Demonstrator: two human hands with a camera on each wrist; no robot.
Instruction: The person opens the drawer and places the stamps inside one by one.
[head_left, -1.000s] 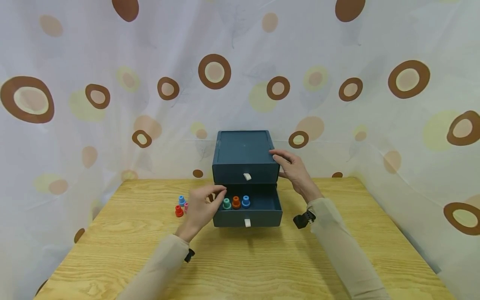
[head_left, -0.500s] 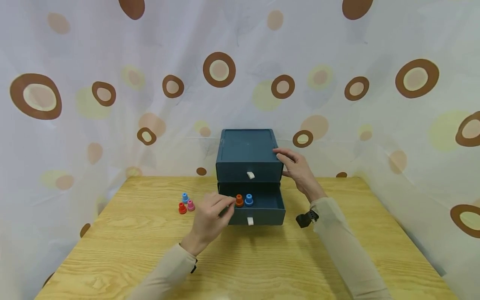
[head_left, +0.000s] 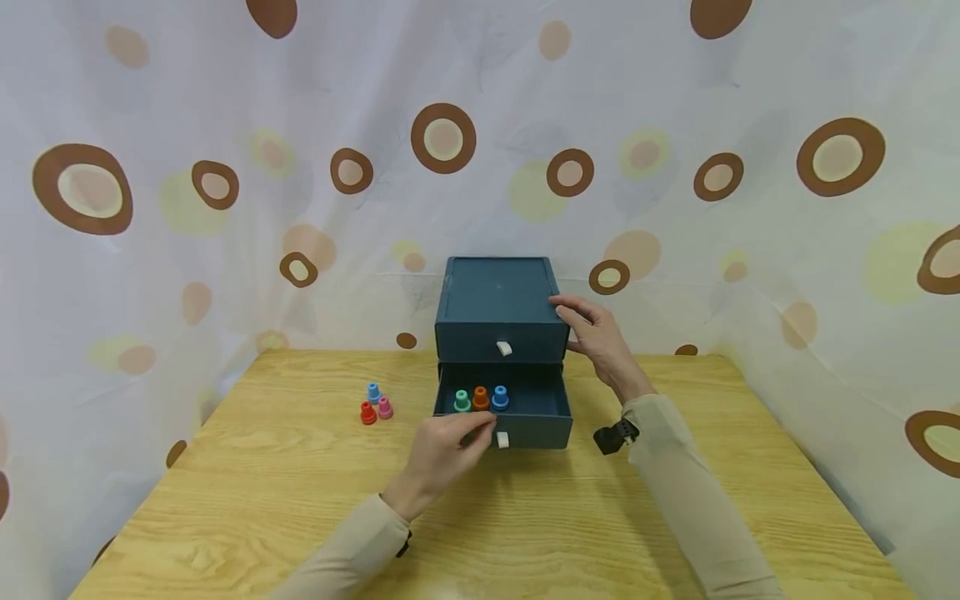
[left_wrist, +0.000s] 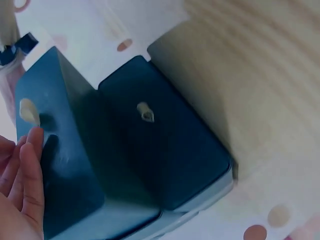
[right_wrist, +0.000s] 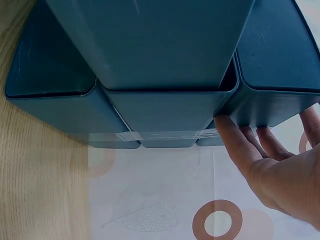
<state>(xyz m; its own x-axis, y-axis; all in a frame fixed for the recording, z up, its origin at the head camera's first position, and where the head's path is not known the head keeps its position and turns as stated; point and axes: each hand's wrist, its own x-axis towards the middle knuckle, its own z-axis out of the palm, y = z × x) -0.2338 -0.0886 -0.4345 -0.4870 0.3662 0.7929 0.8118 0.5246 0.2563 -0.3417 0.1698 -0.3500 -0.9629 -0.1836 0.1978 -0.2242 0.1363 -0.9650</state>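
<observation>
A dark blue cabinet point(head_left: 501, 290) has its middle drawer point(head_left: 525, 433) pulled out. Inside that drawer stand small stepped pegs: a green peg point(head_left: 462, 402), an orange peg point(head_left: 481, 400) and a blue peg point(head_left: 500, 398). My left hand point(head_left: 444, 457) is at the drawer's front, fingers fairly straight, tips close beside its white pull tab point(head_left: 503, 439); no grip on the tab is visible. In the left wrist view the fingertips end just under the same tab point(left_wrist: 29, 112). My right hand point(head_left: 598, 340) rests extended fingers on the cabinet's upper right side, thumb and fingers spread in the right wrist view.
On the table point(head_left: 300, 483), left of the cabinet, stand another blue peg point(head_left: 374, 393), a red peg point(head_left: 368, 413) and a pink peg point(head_left: 385, 407). Below the pulled-out drawer is a closed lower drawer point(left_wrist: 165, 145). A patterned curtain point(head_left: 375, 250) hangs behind.
My left hand has moved right and down from above the drawer's left end to its front, uncovering the green peg. The right hand keeps its place on the cabinet.
</observation>
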